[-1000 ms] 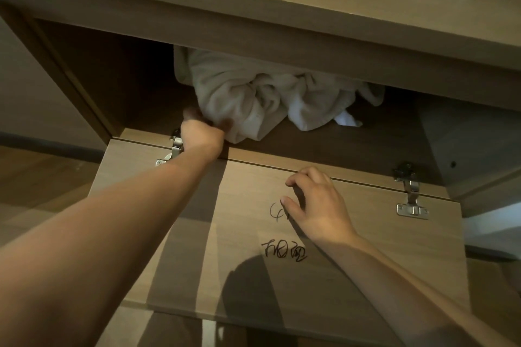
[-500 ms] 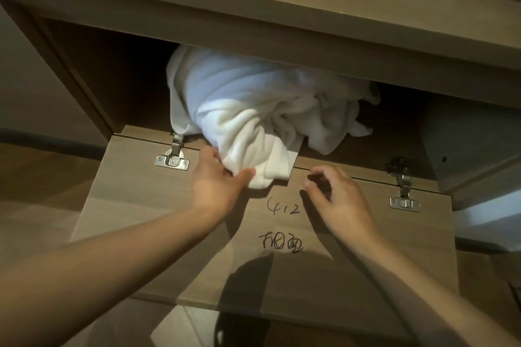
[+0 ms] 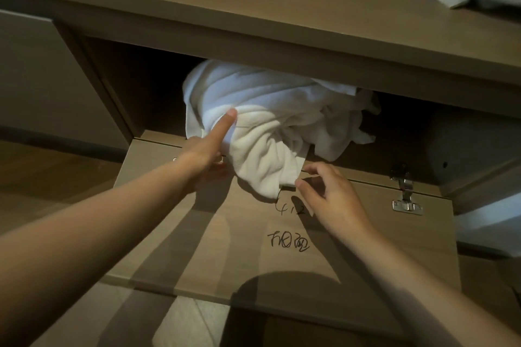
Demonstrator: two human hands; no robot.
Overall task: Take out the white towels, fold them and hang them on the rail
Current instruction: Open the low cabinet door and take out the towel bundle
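L hand (image 3: pixel 204 153) holds white towels (image 3: pixel 267 132) at bundle's near-left end: one finger straight up its side, rest tucked under. Bundle runs up-right from it, half out of cabinet (image 3: pixel 253 36). R hand (image 3: pixel 335 200), fingers curled, has hem just left of thumb; pinched or not, can't tell.

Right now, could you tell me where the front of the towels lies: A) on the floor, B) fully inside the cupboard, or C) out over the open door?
C: the front of the towels drapes out onto the open door, gripped by the left hand.
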